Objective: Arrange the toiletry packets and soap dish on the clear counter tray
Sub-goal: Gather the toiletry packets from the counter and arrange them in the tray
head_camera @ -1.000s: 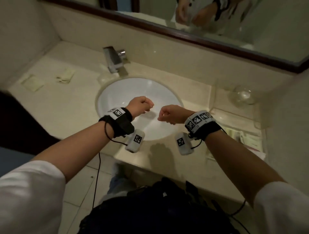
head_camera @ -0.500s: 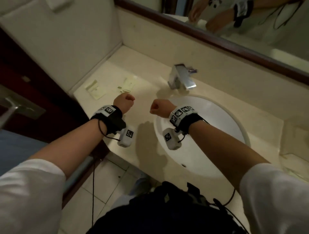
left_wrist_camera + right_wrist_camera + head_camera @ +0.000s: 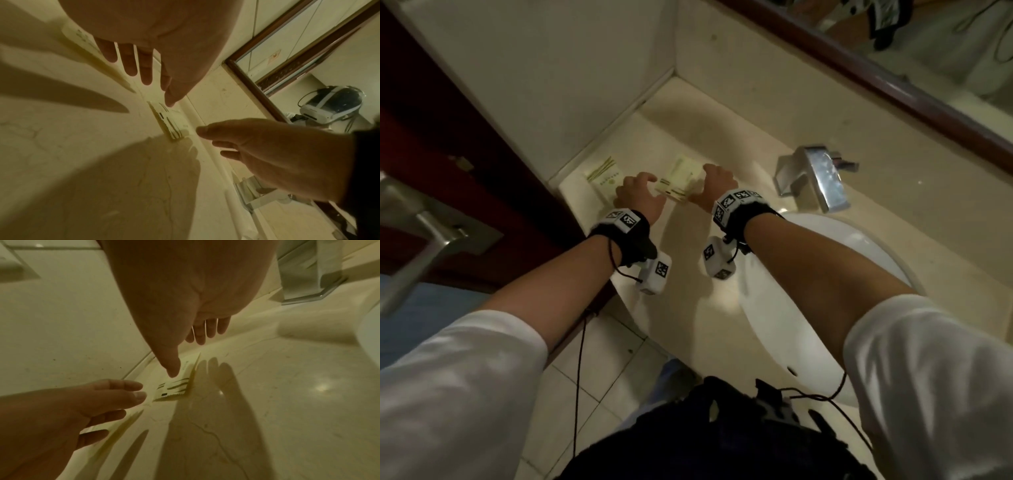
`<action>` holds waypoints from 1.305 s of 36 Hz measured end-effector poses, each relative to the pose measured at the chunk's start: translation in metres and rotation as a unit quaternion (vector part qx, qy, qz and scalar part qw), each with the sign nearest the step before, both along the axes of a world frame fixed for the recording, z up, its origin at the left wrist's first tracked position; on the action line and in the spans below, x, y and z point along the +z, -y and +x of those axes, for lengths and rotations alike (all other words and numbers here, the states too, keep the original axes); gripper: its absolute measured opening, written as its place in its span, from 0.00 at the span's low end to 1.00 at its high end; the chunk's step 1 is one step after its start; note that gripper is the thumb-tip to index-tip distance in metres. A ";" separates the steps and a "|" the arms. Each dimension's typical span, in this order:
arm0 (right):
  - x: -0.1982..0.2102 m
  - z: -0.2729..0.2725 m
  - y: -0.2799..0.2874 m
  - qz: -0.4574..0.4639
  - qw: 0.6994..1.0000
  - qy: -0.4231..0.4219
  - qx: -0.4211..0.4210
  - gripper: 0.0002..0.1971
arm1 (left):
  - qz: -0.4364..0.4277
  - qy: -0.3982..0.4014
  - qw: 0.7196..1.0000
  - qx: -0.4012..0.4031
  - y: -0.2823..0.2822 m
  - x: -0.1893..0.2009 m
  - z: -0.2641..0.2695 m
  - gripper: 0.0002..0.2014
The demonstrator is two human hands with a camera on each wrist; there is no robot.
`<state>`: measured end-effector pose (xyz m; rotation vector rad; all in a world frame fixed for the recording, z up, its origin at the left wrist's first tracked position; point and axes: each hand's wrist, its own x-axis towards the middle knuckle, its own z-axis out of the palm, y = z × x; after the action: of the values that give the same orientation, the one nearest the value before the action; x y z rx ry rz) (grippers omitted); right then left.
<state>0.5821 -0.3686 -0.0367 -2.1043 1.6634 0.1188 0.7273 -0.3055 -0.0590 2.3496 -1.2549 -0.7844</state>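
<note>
Two pale toiletry packets lie flat in the counter's left corner. The left packet (image 3: 602, 177) sits by the side wall, half under my left hand (image 3: 643, 187). The right packet (image 3: 678, 183) with green stripes lies between both hands. My right hand (image 3: 709, 185) is just right of it. Both hands have straight, spread fingers and hold nothing. In the left wrist view the striped packet (image 3: 167, 122) lies below my thumb. In the right wrist view my thumb tip hovers close over the striped packet (image 3: 176, 383); contact is unclear. The tray and soap dish are out of view.
A chrome faucet (image 3: 814, 178) stands right of my hands, with the white sink basin (image 3: 825, 294) below it. The side wall (image 3: 571, 85) and back wall close the corner. A dark door with a metal handle (image 3: 431, 236) is at the left. The counter's front edge (image 3: 626, 291) runs under my wrists.
My view and both hands swung left from the sink to the counter's corner. The hands, fists before, have opened and now spread over the packets.
</note>
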 end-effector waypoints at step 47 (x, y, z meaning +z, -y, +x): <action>-0.015 0.000 -0.005 0.024 0.990 0.123 -0.065 0.33 | -0.145 -0.233 0.961 0.045 0.000 0.003 -0.011 0.18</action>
<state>0.5819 -0.3640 -0.0514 -1.8840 1.6257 -0.1352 0.7162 -0.3052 -0.0559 1.8329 -0.9760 -0.9759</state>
